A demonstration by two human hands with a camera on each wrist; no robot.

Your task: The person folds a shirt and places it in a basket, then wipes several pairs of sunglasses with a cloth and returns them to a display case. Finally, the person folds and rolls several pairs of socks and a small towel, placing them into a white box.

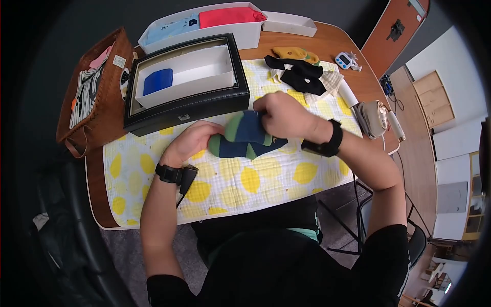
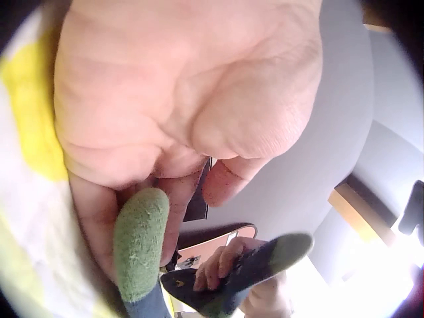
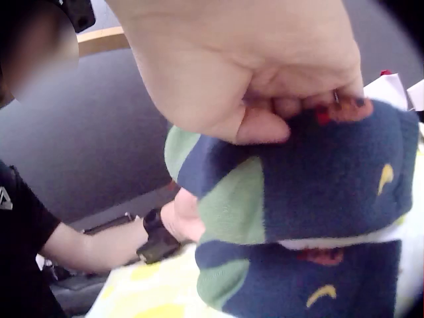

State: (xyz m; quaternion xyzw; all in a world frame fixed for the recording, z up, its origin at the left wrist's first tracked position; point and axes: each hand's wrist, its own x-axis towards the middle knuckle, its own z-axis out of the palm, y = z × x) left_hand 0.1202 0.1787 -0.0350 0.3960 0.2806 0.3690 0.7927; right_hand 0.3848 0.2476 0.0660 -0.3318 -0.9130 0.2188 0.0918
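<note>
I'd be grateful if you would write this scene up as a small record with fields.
Right hand: grips the upper navy-and-green sock
Left hand: at the green toe of the lower sock
Surface: lemon-print cloth on a table
Black case: open, white box inside
White box contents: folded blue item

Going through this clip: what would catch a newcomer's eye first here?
Probably the bright lemon-print cloth over the table, and at its middle the navy sock with green toe and heel that the right hand grips above its matching sock, whose toe is by the left hand. Next might come the vivid red fabric in the long white box at the back.
</note>
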